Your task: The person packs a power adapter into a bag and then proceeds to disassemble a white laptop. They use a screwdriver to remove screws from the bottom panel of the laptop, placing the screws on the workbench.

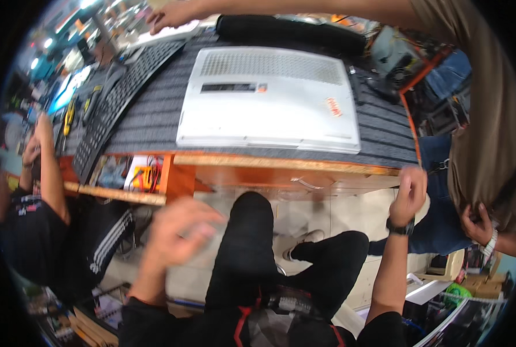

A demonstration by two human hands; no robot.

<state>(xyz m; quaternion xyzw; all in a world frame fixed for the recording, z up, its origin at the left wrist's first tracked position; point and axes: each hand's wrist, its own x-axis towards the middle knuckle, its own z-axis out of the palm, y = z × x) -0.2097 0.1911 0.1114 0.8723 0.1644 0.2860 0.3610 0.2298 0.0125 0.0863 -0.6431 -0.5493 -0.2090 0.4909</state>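
A silver-white laptop lies closed and bottom side up on the striped grey mat. Its vent grille faces the far side, and orange handwriting marks its right part. My left hand, blurred by motion, hovers in front of the bench over my lap; thumb and fingers look apart, with nothing seen between them. At the bench's front right corner is my right hand, fingers curled in, a dark watch on the wrist. It holds nothing that I can see; whether it touches the bench edge, I cannot tell. Both hands are away from the laptop.
A black keyboard and a yellow-handled screwdriver lie left. An open drawer holds a yellow multimeter. A black roll lies behind the laptop. One person stands right, an arm reaching across the far side; another sits left.
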